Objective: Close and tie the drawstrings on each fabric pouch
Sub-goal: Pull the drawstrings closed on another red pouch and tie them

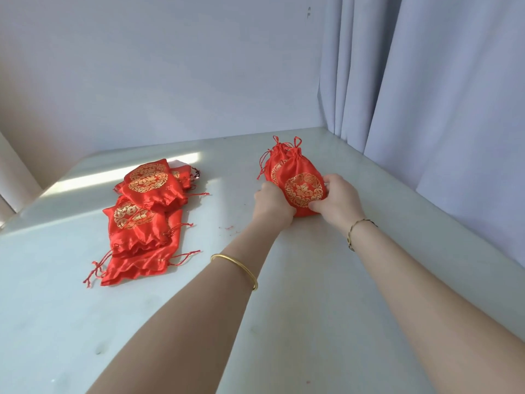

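Observation:
A red satin pouch (302, 183) with a gold round emblem lies at the far right of the table, its neck drawn shut and its cords tied. It rests on another closed red pouch (273, 163), of which only the left edge and tied top show. My left hand (271, 204) grips the front pouch's lower left side. My right hand (339, 200) holds its lower right side, thumb on the front. A heap of several flat, open red pouches (145, 211) with loose drawstrings lies to the left.
The white table (284, 308) meets a pale wall behind. Grey curtains (426, 95) hang along the table's right edge, close to the closed pouches. A few red thread scraps (228, 228) lie between the heap and my hands.

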### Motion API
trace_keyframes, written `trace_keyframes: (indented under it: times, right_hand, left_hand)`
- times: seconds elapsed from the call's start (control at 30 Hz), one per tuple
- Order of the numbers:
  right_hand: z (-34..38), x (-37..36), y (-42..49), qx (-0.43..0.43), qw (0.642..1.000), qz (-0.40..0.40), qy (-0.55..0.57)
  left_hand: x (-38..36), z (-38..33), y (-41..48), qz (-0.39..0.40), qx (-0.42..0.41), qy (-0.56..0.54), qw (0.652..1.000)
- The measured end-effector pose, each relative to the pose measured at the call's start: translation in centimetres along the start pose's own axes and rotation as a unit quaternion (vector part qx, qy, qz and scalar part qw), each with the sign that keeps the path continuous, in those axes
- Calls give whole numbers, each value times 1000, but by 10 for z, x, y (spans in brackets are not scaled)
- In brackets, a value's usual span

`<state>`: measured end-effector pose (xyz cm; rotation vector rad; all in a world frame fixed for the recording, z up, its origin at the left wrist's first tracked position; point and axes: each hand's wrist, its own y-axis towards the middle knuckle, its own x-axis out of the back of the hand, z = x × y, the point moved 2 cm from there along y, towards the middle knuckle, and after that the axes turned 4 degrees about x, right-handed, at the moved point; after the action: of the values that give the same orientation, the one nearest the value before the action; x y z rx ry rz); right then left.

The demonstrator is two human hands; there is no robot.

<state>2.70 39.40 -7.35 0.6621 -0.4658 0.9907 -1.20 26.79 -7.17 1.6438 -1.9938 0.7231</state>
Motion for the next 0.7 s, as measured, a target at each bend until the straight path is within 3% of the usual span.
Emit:
trace_keyframes:
  times: [0.17, 0.27, 0.37, 0.43, 0.53, 0.63, 0.7]
  right_hand:
    - [4, -6, 7, -16, 999, -12, -31]
    - [15, 0, -5, -11, 996, -71, -57]
    - [44, -1, -25, 59, 982, -174, -38]
    - [71, -11, -37, 132, 970, -202, -15]
    - [110, -44, -48, 201, 976, -88, 0]
    - [143, -87, -50, 200, 978, 65, 7]
    - [160, -115, -43, 179, 976, 125, 15]
  left_hand:
    - [4, 2, 11, 13, 2, -62, 998]
    - [17, 11, 0, 3, -13, -115, 993]
    - [44, 25, -18, -30, -28, -192, 980]
    - [67, 37, -26, -72, -39, -219, 972]
    - [107, 57, -34, -148, -56, -223, 962]
    - [149, 83, -34, -230, -69, -137, 961]
    - [173, 102, -31, -261, -67, -85, 959]
